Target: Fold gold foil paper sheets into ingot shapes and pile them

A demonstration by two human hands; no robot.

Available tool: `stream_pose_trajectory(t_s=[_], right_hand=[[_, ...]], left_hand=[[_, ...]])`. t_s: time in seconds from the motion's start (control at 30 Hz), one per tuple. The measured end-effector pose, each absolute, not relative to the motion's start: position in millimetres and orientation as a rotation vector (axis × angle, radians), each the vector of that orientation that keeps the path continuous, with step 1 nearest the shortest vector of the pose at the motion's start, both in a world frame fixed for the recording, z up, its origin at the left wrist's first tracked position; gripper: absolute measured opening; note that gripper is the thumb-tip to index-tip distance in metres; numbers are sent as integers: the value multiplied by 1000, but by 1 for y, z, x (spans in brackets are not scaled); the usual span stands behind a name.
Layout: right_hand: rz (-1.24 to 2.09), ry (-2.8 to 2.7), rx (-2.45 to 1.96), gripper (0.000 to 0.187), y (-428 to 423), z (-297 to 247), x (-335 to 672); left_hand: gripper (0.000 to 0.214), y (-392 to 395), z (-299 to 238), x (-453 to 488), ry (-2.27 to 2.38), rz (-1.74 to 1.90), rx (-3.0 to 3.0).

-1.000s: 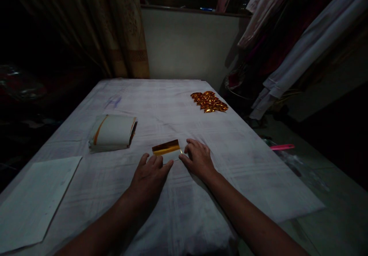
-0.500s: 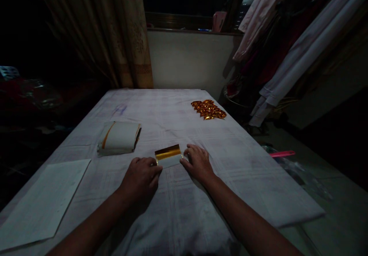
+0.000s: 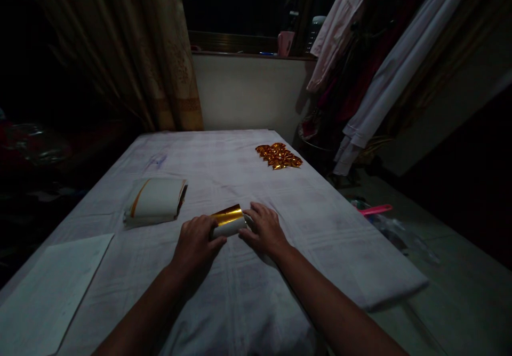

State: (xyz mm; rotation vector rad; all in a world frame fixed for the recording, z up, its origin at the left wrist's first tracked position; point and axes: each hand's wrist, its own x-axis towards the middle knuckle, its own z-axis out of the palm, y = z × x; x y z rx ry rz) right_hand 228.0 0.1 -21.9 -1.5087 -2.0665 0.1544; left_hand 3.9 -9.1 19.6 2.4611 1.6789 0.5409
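Note:
A sheet of gold foil paper (image 3: 228, 216), gold on its upper part and pale below, is curved up between my hands over the cloth-covered table. My left hand (image 3: 199, 239) grips its left end, thumb in front and fingers behind. At the right end, my right hand (image 3: 264, 229) holds the paper between thumb and curled fingers. Left of them lies a thick stack of pale paper sheets (image 3: 158, 199) with an orange-gold streak on top. Shiny folded gold foil pieces (image 3: 280, 156) are gathered in a pile at the far right.
A large white sheet (image 3: 52, 286) lies at the table's near left. The checked tablecloth (image 3: 216, 159) covers the table up to the curtain (image 3: 160, 68) and wall. Clothes (image 3: 372, 95) hang at the right, and a pink-handled object (image 3: 376, 209) is beyond the right edge.
The foil paper has gone from nearly flat to more curved, and my left hand has closed further over its left end. The whole view has shifted, with things appearing farther left.

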Motion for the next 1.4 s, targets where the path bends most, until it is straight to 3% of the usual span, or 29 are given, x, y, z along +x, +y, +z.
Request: stream_pose_trajectory(t_s=[0.4,0.57,0.7,0.77,0.87,0.93,1.23,1.4], right_hand=[[213,-2068,-1386,40,3,-28,236],[201,-2034,-1376,23,6,-25,235],[267,-1960,-1320,13,7,-9,232],[395,-1871,-1299,11,8,2,230],[679,-1705,-1300,19,13,15,226],[787,-1611,-1337,21,19,21,223],[422,-1831,-1828,32,29,12,220],[315,-1903,-1892,40,28,3,220]], left_hand=[[10,-18,15,4,1591,707,2507],[14,-16,16,5,1627,787,2236],[24,-8,20,4,1584,888,1901],[40,0,26,3,1514,940,1807],[64,13,37,4,1434,972,1747],[68,21,42,6,1414,980,1714],[60,43,4,23,1590,904,2037],[34,20,-1,26,1509,954,2508]])
